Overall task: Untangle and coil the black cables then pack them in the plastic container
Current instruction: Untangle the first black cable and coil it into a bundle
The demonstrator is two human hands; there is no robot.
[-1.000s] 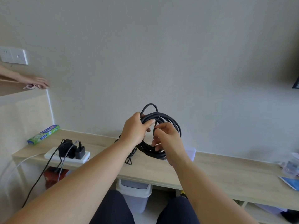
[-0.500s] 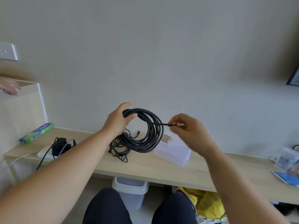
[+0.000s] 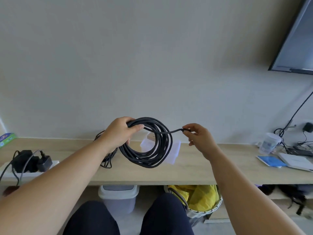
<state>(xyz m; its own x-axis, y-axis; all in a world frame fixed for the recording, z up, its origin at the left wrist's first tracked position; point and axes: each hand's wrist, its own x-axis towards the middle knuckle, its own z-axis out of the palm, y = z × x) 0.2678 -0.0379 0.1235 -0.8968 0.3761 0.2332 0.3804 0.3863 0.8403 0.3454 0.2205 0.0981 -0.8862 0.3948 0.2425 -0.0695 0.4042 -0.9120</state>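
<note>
- A home living room — a long wooden shelf [image 3: 194,173] runs along a plain wall [image 3: 152,65].
- Television [image 3: 294,39] mounted above the shelf's right end.
- Bin [image 3: 118,195] and basket [image 3: 205,212] under the shelf.

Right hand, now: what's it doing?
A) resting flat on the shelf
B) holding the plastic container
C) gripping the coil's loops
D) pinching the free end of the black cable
D: the right hand pinches the cable end, which runs sideways from the coil. The left hand grips the coil's loops.
</note>
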